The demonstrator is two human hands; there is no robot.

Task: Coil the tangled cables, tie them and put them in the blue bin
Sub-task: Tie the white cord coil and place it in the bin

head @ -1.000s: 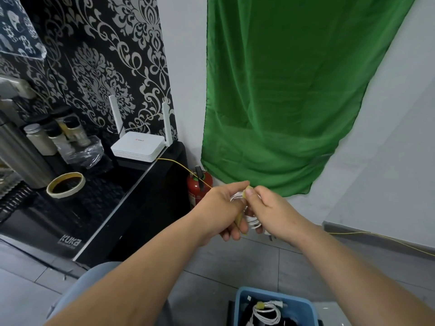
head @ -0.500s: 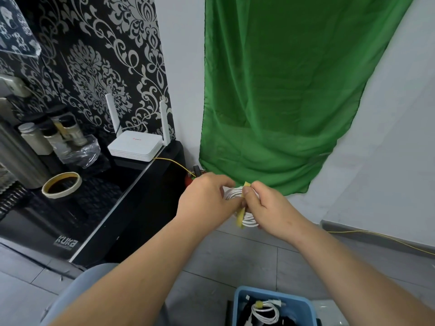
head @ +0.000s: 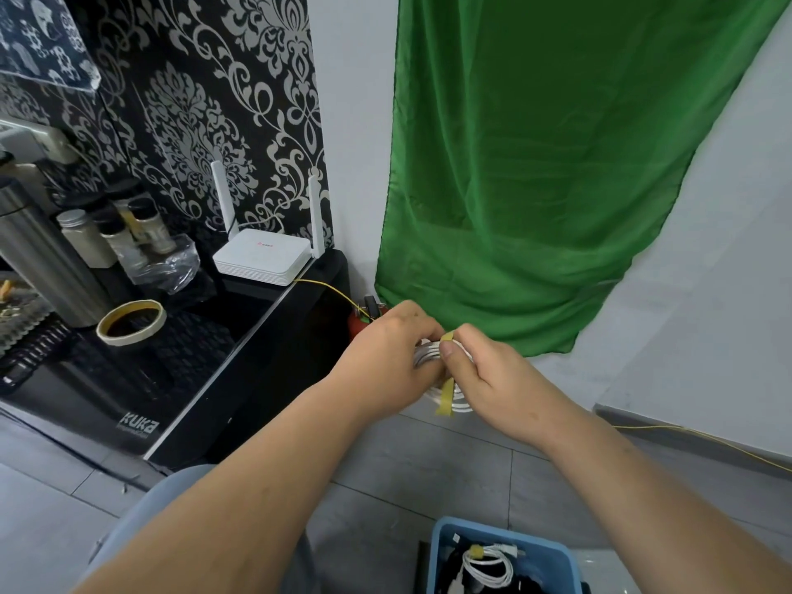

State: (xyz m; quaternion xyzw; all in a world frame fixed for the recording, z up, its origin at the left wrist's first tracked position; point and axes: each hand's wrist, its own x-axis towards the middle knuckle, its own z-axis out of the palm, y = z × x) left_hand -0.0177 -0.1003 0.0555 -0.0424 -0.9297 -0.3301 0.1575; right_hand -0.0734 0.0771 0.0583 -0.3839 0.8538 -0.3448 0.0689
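two hands meet mid-air: left hand (head: pixel 385 358) grips the white cable coil (head: pixel 460 406), right hand (head: pixel 497 379) pinches the yellow tie (head: pixel 445 398) crossing it, tail hanging down. blue bin (head: pixel 505 530) lies below, nearer the right hand.

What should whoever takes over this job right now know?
Left hand: grips the white cable coil, held in the air above the floor.
Right hand: pinches the yellow tie at the top of the coil; the tie's free end hangs below.
Blue bin: on the floor below the hands, with a tied white cable already in it. There are also dark items I cannot make out.
Done: this cable is coiled, with the tie partly round it.
Left: finish fastening the tie, then put the coil in the bin.
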